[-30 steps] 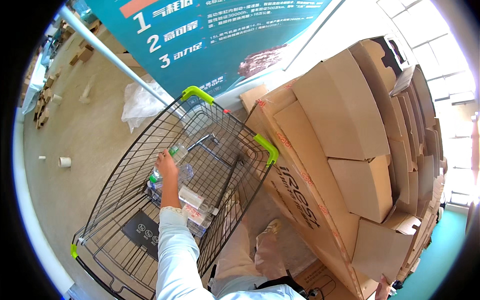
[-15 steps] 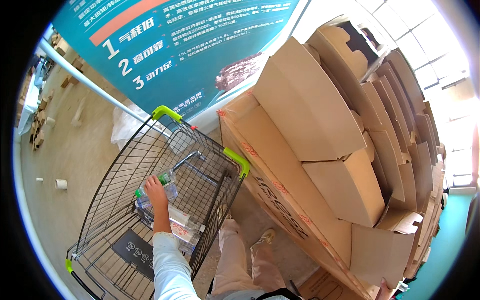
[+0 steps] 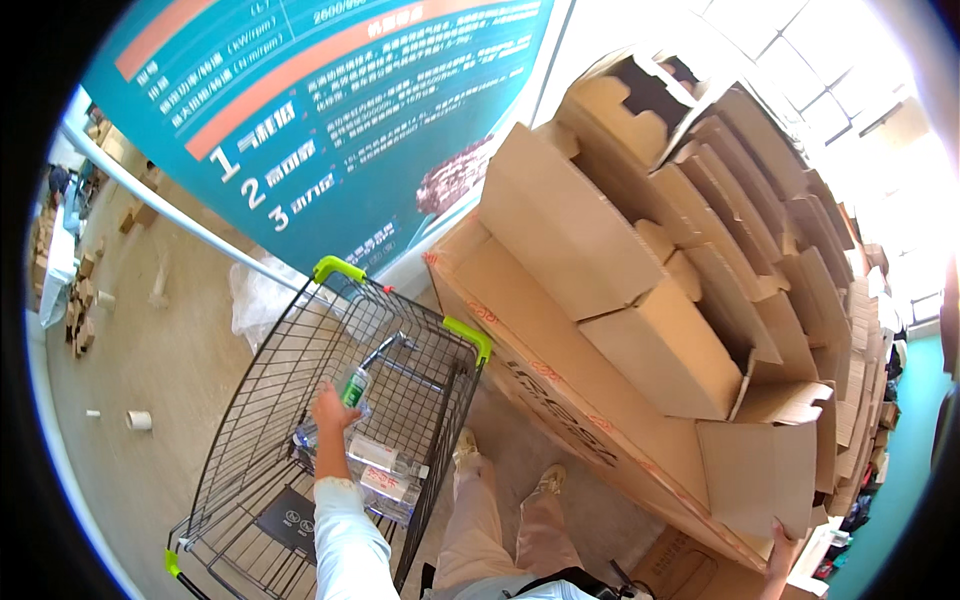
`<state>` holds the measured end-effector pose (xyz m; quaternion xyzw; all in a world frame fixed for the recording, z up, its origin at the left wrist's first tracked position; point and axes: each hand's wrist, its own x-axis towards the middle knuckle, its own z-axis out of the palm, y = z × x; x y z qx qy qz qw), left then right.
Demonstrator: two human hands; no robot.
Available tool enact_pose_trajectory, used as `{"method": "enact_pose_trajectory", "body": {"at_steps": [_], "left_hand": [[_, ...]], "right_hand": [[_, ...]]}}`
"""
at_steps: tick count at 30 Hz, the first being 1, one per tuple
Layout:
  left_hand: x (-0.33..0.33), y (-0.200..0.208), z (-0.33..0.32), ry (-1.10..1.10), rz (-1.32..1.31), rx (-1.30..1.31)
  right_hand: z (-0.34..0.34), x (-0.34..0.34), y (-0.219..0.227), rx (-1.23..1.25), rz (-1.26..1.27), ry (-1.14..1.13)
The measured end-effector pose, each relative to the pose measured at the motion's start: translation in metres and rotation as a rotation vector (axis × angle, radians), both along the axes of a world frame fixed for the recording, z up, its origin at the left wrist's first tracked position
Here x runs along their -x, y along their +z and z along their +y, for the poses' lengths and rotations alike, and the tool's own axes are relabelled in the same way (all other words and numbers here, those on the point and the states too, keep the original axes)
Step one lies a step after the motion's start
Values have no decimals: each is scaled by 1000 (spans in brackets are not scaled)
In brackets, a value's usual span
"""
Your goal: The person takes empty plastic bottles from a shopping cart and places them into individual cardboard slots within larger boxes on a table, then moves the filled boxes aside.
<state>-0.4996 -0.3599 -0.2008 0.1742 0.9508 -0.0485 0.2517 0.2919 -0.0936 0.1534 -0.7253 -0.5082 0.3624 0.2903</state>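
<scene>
Inside a black wire shopping cart (image 3: pixel 255 372), my left hand (image 3: pixel 331 408) is closed on a clear plastic bottle with a green label (image 3: pixel 355 388). The bottle stands tilted above the other bottles. Beneath and beside my wrist lie several clear bottles with pale labels (image 3: pixel 388 484). At the lower right, my right hand (image 3: pixel 784 548) is closed on the lower edge of a brown cardboard flap (image 3: pixel 757 473). That flap belongs to the open boxes on my right.
A long cardboard carton (image 3: pixel 560 400) holds many upright open boxes (image 3: pixel 570 215) beside the cart. Behind the cart stands a teal display board (image 3: pixel 330 130). A white plastic sheet (image 3: pixel 258 305) and a short white tube (image 3: pixel 138 420) lie on the floor.
My left hand has raised and tipped the green-labelled bottle away from the others. The view has shifted, and more of my right hand now shows at the flap.
</scene>
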Motion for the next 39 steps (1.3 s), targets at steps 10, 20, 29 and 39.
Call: {"method": "enact_pose_trajectory", "body": {"at_steps": [10,20,29,39], "left_hand": [[-74,125,-8,222,68,-575],[-248,354,148,421,-639,-1911],[-508,500,328,-844,-1109,-1722],[-582,472,406,-1899,-210,117]], "right_hand": [[11,55,16,-8,52,315],[48,2,40,-276,-167,930],[54,-28,27,-310,-158,1028],[40,-15,27,-519,-223,951]]}}
